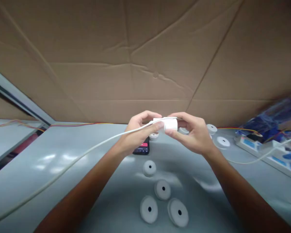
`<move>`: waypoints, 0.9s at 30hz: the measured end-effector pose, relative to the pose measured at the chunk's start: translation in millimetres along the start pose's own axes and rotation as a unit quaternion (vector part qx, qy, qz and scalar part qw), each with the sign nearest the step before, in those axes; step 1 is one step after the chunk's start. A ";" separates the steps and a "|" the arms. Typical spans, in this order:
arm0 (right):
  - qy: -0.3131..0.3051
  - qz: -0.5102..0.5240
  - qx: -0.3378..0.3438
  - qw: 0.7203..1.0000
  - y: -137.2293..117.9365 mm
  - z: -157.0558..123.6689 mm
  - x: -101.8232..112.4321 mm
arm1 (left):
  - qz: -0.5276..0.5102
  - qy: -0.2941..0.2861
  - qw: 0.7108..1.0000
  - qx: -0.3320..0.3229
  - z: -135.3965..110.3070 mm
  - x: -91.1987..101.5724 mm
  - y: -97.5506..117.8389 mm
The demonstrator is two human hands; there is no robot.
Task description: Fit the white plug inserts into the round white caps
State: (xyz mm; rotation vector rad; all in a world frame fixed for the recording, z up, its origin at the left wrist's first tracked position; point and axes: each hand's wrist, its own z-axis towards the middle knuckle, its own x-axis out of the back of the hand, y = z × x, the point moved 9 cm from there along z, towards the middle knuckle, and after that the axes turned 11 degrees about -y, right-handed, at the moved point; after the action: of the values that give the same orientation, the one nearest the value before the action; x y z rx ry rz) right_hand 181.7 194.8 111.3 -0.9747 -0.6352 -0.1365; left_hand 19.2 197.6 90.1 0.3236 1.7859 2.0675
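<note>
White cable (80, 157), trailing toward eight o'clock, is risking snags, jerking white block (171, 124) from pinching left hand (134, 132) and right hand (196, 133).

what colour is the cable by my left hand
The cable is white, seen in the head view.

My two hands, raised mid-view, each bent into a pinch.
From my end of the feed, my bare left forearm (94, 183) and right forearm (235, 184) rise from the lower corners and lean inward. My left hand (134, 132) points right, index finger above, thumb (157, 126) below; my right hand (196, 133) mirrors it, its thumb (177, 136) slightly lower. The two thumb tips sit just beside each other, while my wrists are well apart.
</note>
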 end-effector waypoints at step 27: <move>0.022 0.155 0.036 0.987 -11.4 0.5 1.1 | -0.021 0.027 0.998 0.056 -2.9 2.7 4.7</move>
State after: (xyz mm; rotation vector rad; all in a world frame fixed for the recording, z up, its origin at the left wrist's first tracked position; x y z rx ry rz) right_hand 178.0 188.9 120.4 -0.9852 -0.4385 0.1400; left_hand 14.9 195.7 94.0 0.2603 1.9279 1.9706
